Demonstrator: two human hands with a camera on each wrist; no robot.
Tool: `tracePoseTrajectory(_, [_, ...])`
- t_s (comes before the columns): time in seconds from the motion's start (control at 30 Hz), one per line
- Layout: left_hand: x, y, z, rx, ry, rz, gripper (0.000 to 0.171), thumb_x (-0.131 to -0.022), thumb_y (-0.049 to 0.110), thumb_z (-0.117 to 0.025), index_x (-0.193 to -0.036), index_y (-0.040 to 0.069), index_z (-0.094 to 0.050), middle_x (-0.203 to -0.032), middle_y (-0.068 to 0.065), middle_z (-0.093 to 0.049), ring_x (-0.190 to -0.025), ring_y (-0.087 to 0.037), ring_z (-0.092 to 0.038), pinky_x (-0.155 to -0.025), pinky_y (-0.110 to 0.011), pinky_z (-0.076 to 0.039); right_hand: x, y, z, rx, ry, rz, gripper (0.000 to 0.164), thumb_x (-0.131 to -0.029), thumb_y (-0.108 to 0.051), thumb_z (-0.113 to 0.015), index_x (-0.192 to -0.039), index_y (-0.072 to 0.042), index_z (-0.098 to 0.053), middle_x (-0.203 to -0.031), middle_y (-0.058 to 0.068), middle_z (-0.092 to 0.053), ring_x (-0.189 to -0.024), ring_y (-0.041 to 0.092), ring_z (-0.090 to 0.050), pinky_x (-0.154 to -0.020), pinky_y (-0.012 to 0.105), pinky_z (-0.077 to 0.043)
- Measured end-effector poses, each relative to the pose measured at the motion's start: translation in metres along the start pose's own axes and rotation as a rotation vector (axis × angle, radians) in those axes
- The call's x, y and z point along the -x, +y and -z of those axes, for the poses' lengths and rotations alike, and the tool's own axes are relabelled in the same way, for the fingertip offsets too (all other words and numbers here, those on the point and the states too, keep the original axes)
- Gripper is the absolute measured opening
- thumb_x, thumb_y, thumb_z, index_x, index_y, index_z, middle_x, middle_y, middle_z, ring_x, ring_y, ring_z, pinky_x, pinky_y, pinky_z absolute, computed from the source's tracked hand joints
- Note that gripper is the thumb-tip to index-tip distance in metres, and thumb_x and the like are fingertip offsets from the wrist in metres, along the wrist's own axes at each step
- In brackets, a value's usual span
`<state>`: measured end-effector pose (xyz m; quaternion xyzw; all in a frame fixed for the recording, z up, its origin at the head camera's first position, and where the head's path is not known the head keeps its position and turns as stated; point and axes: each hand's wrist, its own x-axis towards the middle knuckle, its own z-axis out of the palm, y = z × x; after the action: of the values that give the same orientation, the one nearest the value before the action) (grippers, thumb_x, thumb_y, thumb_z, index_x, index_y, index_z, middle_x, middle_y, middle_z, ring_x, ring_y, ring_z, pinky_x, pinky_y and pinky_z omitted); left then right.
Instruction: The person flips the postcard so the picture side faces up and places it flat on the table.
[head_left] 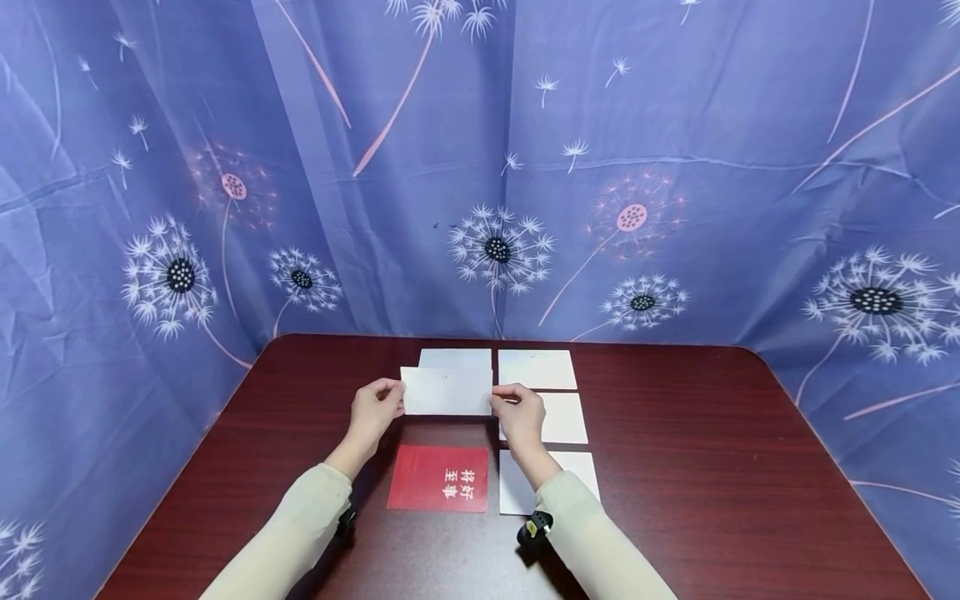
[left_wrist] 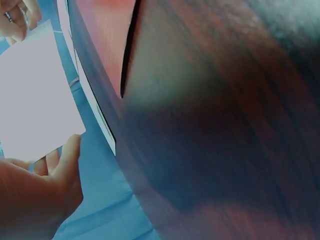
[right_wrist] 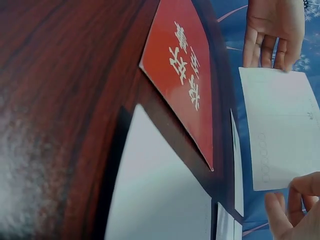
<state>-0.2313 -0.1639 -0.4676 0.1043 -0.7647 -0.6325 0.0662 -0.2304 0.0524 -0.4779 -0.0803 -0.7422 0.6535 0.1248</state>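
A white postcard (head_left: pixel 446 392) is held up above the table, stretched between both hands. My left hand (head_left: pixel 372 414) pinches its left edge and my right hand (head_left: pixel 522 417) its right edge, thumbs and fingertips on the card. In the right wrist view, the postcard (right_wrist: pixel 280 130) shows a row of small printed circles along one side. Below it on the table lies a red card (head_left: pixel 420 477) with white Chinese characters. Another white card (head_left: pixel 454 358) lies behind the held one, partly covered by it.
To the right, a column of white cards lies on the table: one at the back (head_left: pixel 536 369), one in the middle (head_left: pixel 566 418) and one in front (head_left: pixel 517 492), the last two partly behind my right hand and arm. A blue dandelion-print curtain (head_left: pixel 420 275) hangs behind the dark red wooden table (head_left: pixel 697 467).
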Motion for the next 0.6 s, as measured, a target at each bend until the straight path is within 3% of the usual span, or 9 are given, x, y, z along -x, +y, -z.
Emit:
tracePoseTrajectory(0.17, [-0.0029, -0.0012, -0.0016, 0.098, 0.02, 0.007, 0.035, -0.101, 0.017, -0.048, -0.095, -0.016, -0.06, -0.079, -0.013, -0.06, -0.07, -0.012, -0.061, -0.074, -0.029, -0.058, -0.0004, -0.003, 0.0004, 0.019, 0.023, 0.017, 0.008, -0.079, 0.003, -0.073, -0.086, 0.005, -0.073, -0.08, 0.014, -0.072, -0.064, 0.011, -0.065, -0.058, 0.015, -0.051])
tracePoseTrajectory(0.3, [-0.0038, -0.001, -0.0017, 0.112, 0.035, -0.001, 0.029, -0.098, 0.01, -0.048, -0.093, -0.017, -0.059, -0.079, -0.013, -0.059, -0.073, -0.012, -0.061, -0.073, -0.026, -0.057, -0.0006, -0.0037, 0.0003, 0.02, 0.027, 0.024, 0.008, -0.079, 0.001, -0.073, -0.087, 0.003, -0.074, -0.079, 0.013, -0.072, -0.064, 0.007, -0.061, -0.059, 0.014, -0.05])
tracePoseTrajectory(0.5, [-0.0026, 0.001, -0.0014, 0.156, 0.027, 0.002, 0.021, -0.095, 0.001, -0.049, -0.093, -0.018, -0.057, -0.119, -0.026, -0.061, -0.1, -0.022, -0.062, -0.083, -0.031, -0.055, 0.0003, -0.0041, -0.0003, -0.14, -0.003, -0.062, 0.013, -0.088, 0.002, -0.063, -0.097, 0.009, -0.07, -0.09, 0.021, -0.07, -0.077, 0.022, -0.069, -0.069, 0.021, -0.057])
tracePoseTrajectory(0.6, [-0.0026, 0.0011, -0.002, 0.139, 0.022, -0.001, 0.02, -0.095, 0.002, -0.051, -0.097, -0.017, -0.059, -0.12, -0.026, -0.06, -0.1, -0.023, -0.062, -0.086, -0.032, -0.054, 0.0004, -0.0039, 0.0007, -0.19, -0.002, -0.09, 0.016, -0.091, 0.0, -0.059, -0.102, 0.01, -0.067, -0.094, 0.024, -0.069, -0.083, 0.029, -0.07, -0.073, 0.027, -0.058])
